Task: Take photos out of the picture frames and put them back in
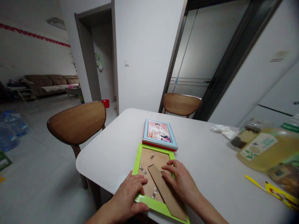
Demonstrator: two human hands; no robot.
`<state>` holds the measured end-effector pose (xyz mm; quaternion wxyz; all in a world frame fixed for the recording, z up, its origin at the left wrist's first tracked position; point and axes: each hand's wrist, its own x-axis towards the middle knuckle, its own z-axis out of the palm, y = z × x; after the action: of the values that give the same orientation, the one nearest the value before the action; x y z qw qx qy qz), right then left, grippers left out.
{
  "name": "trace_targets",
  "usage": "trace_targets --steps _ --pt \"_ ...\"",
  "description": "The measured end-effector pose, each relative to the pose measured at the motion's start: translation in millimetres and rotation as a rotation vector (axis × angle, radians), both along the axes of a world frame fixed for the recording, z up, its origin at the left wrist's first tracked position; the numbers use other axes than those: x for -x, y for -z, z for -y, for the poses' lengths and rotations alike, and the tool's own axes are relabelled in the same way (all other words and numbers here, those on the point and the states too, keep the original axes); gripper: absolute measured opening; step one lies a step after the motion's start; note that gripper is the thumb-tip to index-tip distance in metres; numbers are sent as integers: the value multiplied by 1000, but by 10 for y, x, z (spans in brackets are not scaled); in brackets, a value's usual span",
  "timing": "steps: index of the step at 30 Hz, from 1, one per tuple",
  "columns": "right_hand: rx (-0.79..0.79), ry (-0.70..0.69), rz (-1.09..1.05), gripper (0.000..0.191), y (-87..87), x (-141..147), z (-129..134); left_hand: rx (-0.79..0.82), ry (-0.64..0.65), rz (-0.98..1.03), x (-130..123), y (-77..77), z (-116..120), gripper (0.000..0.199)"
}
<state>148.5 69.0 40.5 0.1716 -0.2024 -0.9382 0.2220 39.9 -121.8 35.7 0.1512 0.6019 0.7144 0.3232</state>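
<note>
A lime-green picture frame (pixel 137 158) lies face down at the table's near edge, its brown backing board (pixel 146 156) upward. Across the board runs a slanted brown stand leg (pixel 164 189). Small metal clips (pixel 153 156) sit around the board. My left hand (pixel 129 193) is closed around the frame's lower left corner, fingers on top. At the frame's right side, my right hand (pixel 179 179) has bent fingers around a small metal clip (pixel 162 172), mostly hidden by them. Beyond the green frame, a light-blue picture frame (pixel 173 135) with a pink picture rests face up on something red-edged.
On the white table (pixel 198 149) at right stand a large bottle of yellow liquid (pixel 261 149), a clear container (pixel 243 137) and a crumpled white tissue (pixel 223 130). Yellow packaging (pixel 280 194) lies nearby. Wooden chairs stand at the left (pixel 79 121) and far side (pixel 182 104).
</note>
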Motion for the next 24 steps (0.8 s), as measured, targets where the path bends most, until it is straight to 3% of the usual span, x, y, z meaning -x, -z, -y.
trace_targets --steps 4,8,15,20,24 --pt "3 -114 29 22 -49 304 287 -79 -14 0 -4 88 11 26" --pt "-58 -100 62 19 -22 557 437 -118 -13 -14 -9 122 17 27" --pt "-77 -110 39 20 59 624 463 -111 -22 -27 -8 85 -6 31" --pt "-6 -135 -18 19 59 595 349 -91 -21 -35 -2 99 -7 31" --pt "-21 1 -24 18 17 559 51 -95 9 -61 -2 139 18 30"
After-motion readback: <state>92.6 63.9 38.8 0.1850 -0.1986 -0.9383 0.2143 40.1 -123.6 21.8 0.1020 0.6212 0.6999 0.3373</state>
